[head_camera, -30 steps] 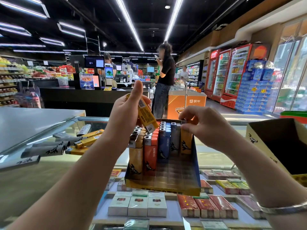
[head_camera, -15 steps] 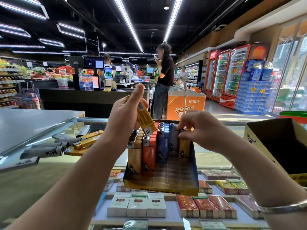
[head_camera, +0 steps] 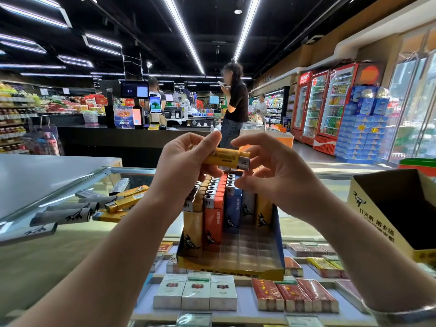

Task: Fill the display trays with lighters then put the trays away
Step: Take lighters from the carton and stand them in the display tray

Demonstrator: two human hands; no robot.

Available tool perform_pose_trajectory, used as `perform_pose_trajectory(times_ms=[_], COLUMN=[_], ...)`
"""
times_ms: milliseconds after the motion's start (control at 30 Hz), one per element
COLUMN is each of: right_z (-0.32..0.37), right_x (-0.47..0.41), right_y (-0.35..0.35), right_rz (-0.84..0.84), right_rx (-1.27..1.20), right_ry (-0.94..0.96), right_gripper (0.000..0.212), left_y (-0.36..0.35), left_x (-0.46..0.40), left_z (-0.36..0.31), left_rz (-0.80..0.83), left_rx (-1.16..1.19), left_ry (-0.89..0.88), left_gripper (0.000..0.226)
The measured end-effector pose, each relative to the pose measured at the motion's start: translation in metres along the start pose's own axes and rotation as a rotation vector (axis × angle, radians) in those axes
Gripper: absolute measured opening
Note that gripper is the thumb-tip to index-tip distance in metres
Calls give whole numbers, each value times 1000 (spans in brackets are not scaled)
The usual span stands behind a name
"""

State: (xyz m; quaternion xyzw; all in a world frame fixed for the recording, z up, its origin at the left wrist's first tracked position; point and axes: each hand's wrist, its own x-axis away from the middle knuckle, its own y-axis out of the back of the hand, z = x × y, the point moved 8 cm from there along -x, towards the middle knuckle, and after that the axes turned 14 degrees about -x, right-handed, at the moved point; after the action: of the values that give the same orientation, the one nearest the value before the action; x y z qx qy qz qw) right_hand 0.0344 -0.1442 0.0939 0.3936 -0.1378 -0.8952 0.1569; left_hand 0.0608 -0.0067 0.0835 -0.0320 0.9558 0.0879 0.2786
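Far left, stocked shelving (head_camera: 14, 119) lines the shop floor under bright ceiling light strips (head_camera: 184, 34). A white counter top (head_camera: 47, 171) adjoins the glass counter (head_camera: 77, 239), which serves as the work surface. Loose lighters (head_camera: 94, 206), grey and yellow, lie flat on the glass at left, well apart from the tray.

Centre: the left hand (head_camera: 184, 168) holds two yellow lighters (head_camera: 226, 158) level above the tray, fingers curled round their bodies, metal heads pointing right. The display tray (head_camera: 236, 267) stands on the glass, tilted back; its rear rows carry upright lighters in yellow, orange, blue and grey columns, and its front cells are unfilled. Cigarette packs (head_camera: 195, 293) show through the glass below.

The right hand (head_camera: 276, 180) hovers just beside the heads of the held lighters, fingers spread and loosely bent; whether a fingertip touches them cannot be told. A bangle (head_camera: 405, 312) sits on that wrist.

Behind, a dark checkout desk (head_camera: 132, 138) carries screens; a person in a black top (head_camera: 236, 105) stands beyond it. Right: red drink coolers (head_camera: 328, 102), stacked blue cartons (head_camera: 363, 135), and an open yellow carton (head_camera: 396, 213) on the counter.
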Motion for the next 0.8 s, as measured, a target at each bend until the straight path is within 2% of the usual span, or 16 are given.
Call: perform_pose_trajectory(times_ms=[133,300,367,433,533,633,800], right_z=[5,7,5,2,-2,-8,-12], right_x=[-1,-1,1,4,8,7,2], right_y=[3,20,31,43,55,59,47], right_rz=[-73,-207,-290,-377,-461,-468,-305], right_rx=[1,-180,-260,-322,-300,-224,1], right_ry=[71,66,40,8,-21,-45,-55], right_gripper=[41,8,7,10,11,12,17], left_y=[-5,-7,-7,-12,-29,-39,-40], left_x=[-1,-5,-6,-7,2,13,19], left_z=[4,8,6,0,1,18,28], left_rz=[50,59,91,197,487,680,689], left_rx=[-52,-92,-118,-231,-443,-641,-756], left_ry=[27,50,25,-42,-90,-43,31], left_gripper=[28,31,26,35,53,55,49])
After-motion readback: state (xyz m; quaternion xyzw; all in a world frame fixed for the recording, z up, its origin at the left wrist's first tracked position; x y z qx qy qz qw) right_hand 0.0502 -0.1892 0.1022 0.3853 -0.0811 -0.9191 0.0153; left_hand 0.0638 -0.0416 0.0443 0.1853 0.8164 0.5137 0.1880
